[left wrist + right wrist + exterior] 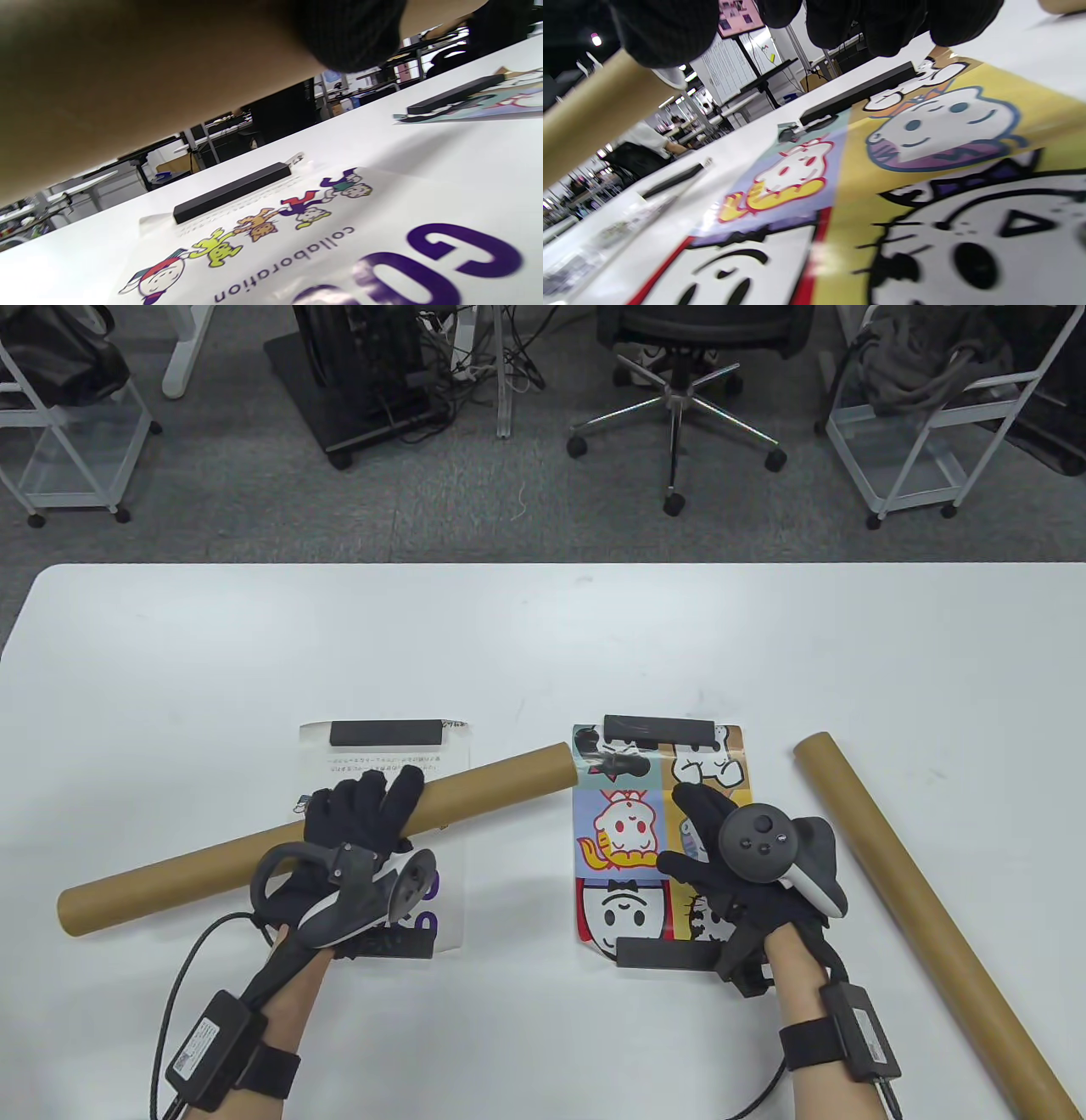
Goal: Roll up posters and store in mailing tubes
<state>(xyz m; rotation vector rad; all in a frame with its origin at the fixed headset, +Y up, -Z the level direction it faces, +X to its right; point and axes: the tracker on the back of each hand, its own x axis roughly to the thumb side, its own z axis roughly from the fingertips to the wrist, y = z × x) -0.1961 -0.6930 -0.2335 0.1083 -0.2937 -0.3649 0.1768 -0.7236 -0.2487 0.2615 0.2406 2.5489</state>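
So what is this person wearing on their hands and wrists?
Both the left hand and right hand wear black knit gloves. A tracker, dark grey and white, is strapped to the back of each. Black wristbands carry small black boxes with white labels, and black cables trail from them.

The right-hand tube [929, 925] runs off the table view's bottom edge; small print on the white poster [382, 768] is unreadable.

Left hand [361, 836] apparently grips tube [314, 838]

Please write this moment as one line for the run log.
left hand: grips tube above white poster | right hand: open over cartoon poster | second tube: on table, untouched
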